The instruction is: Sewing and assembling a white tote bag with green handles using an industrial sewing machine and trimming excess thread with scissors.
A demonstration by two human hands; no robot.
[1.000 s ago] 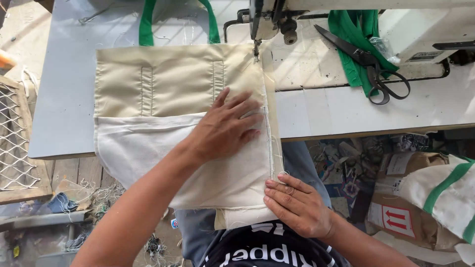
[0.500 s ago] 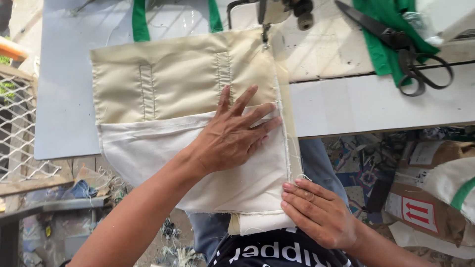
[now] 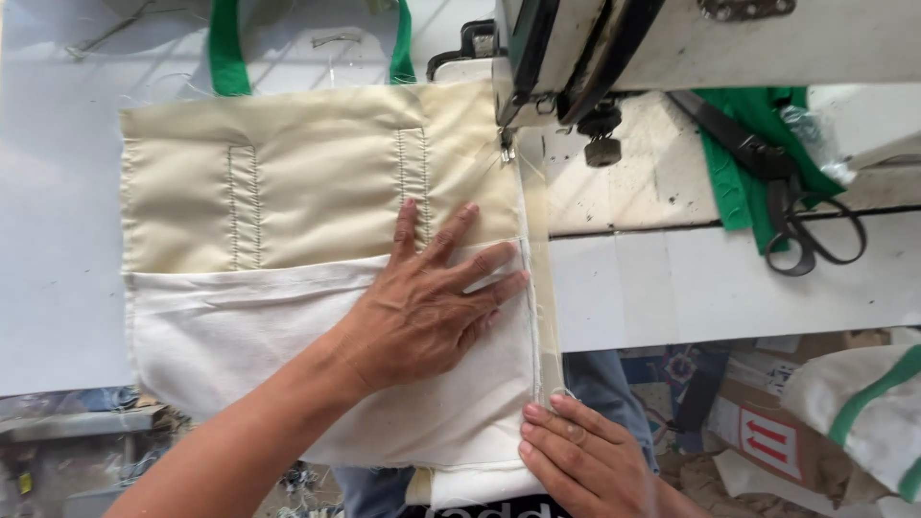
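A cream and white fabric bag (image 3: 288, 240) with green handles (image 3: 226, 48) lies flat on the white sewing table (image 3: 58, 240). My left hand (image 3: 432, 297) presses flat on the cloth with fingers spread, close to the right seam. Lower down, my right hand (image 3: 580, 456) rests its fingertips on the bag's bottom right corner, which hangs over the table's front edge. The seam runs up to the needle and presser foot (image 3: 506, 144) of the sewing machine (image 3: 672, 43).
Black scissors (image 3: 791, 206) lie on green cloth (image 3: 758, 153) at the right of the table. Below the table edge stand a cardboard box (image 3: 767, 432) and a white bag with a green stripe (image 3: 863, 412). Thread scraps litter the floor.
The bag has moved up toward the needle, with both hands following it. The camera has come closer and shifted right.
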